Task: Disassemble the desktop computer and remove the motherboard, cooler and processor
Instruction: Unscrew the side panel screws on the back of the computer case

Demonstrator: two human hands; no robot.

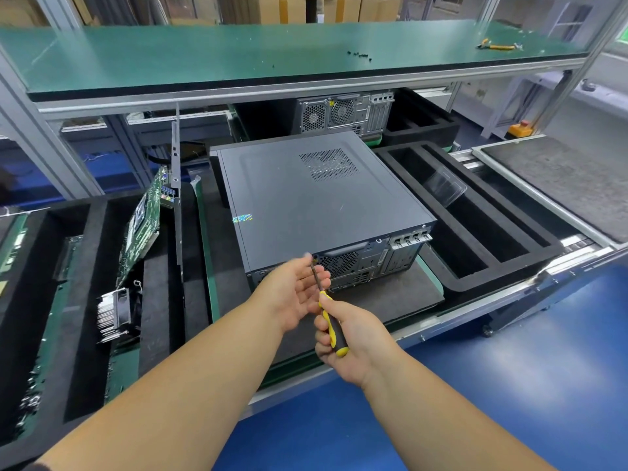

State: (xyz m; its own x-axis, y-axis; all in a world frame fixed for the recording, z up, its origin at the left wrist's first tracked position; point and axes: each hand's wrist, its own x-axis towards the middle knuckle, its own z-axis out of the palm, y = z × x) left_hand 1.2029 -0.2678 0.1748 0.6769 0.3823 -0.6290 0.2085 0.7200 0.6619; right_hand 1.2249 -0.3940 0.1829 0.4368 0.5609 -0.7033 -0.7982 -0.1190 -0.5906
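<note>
A grey desktop computer case (306,198) lies flat on a dark mat, side panel up, its rear ports facing me. My right hand (350,338) grips a yellow and black screwdriver (331,324) by the handle, the shaft pointing up toward the case's rear edge. My left hand (292,290) is held open, palm up, just left of the shaft, its fingers beside the tip. A green motherboard (142,226) leans upright in the black foam tray on the left. A finned cooler (114,316) sits below it in the same tray.
A second computer case (343,113) stands behind, under the green shelf (238,56). Black foam trays with long slots (475,232) lie to the right, one holding a clear plastic piece (445,186). Several loose screws (358,55) and yellow-handled pliers (498,46) lie on the shelf.
</note>
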